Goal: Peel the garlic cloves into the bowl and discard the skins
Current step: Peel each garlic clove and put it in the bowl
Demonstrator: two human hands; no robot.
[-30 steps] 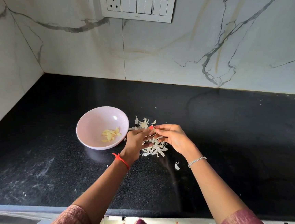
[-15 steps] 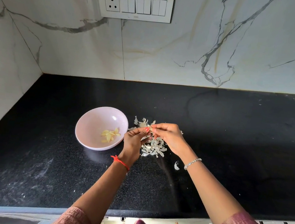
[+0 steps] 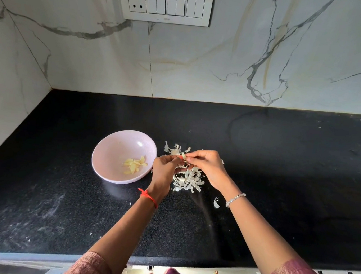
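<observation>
A pale pink bowl sits on the black counter, holding several peeled yellowish cloves on its right side. Just right of the bowl lies a heap of white garlic skins. Above that heap my left hand and my right hand meet, fingertips pinched together on one small garlic clove. The clove is mostly hidden by my fingers. One loose skin lies apart, near my right wrist.
The black granite counter runs to a marble wall at the back and on the left. A switchboard is mounted on the back wall. White dust streaks mark the front left of the counter. The counter's front edge lies below my elbows.
Both hands have stayed over the skin heap, shifting slightly left and up while the fingertips work on the clove. The bowl has not moved.
</observation>
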